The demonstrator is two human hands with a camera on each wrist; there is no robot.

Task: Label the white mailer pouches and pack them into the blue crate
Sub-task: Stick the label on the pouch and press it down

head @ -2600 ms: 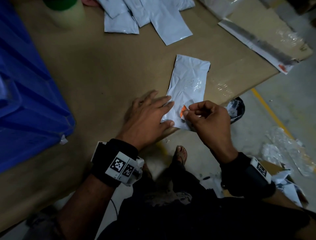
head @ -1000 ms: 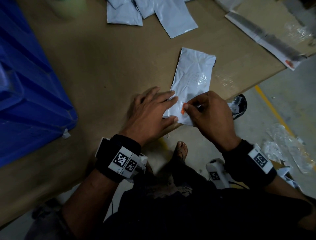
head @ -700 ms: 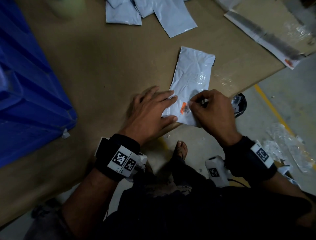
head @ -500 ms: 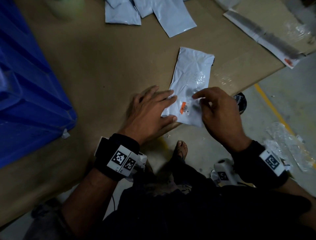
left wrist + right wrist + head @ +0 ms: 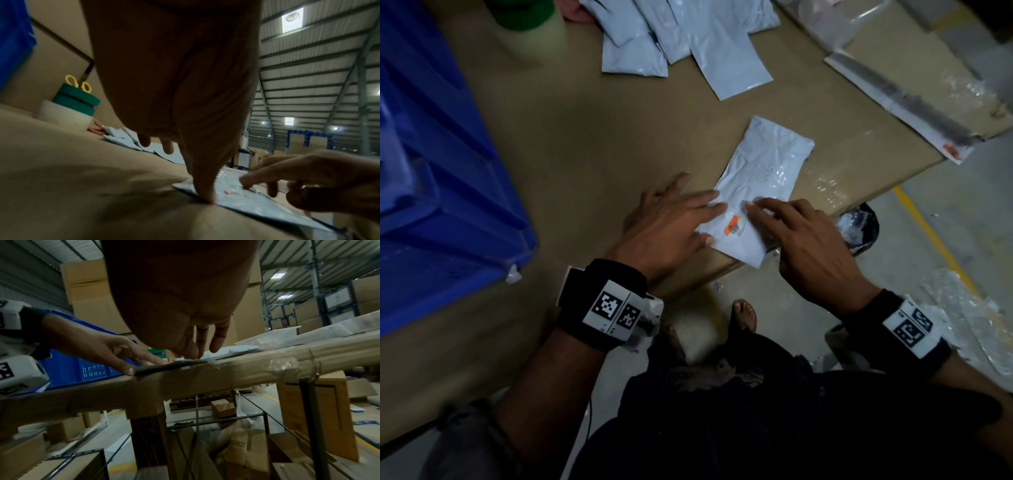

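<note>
A dim warehouse, stacked cartons and steel roofing behind, with a cardboard-covered counter [image 5: 551,164] carrying the work. Nearest, at the counter's near edge, the white mailer pouch [image 5: 760,185] lies flat and slightly crumpled, its near corner overhanging the edge. The left hand [image 5: 671,229] lies flat beside it, its grip spread, straight fingers pressing the pouch's left margin. The right hand [image 5: 804,243], just right of the left, has its grip loosely extended, the forefinger tip touching the pouch just above the small orange label [image 5: 732,230], which sits between the two hands.

Judging from this, the label is on but may be only lightly stuck; over creased film an edge could lift unless rubbed down. The overhanging corner means a careless sideways push from the right hand could slide the pouch off onto the floor.

Well left of the left hand stands the blue crate [image 5: 441,192]; carrying the pouch there by one corner could curl the label free. Farthest beyond both hands lie more pouches [image 5: 688,37], apparently unlabelled, which could be mixed up with finished ones.
</note>
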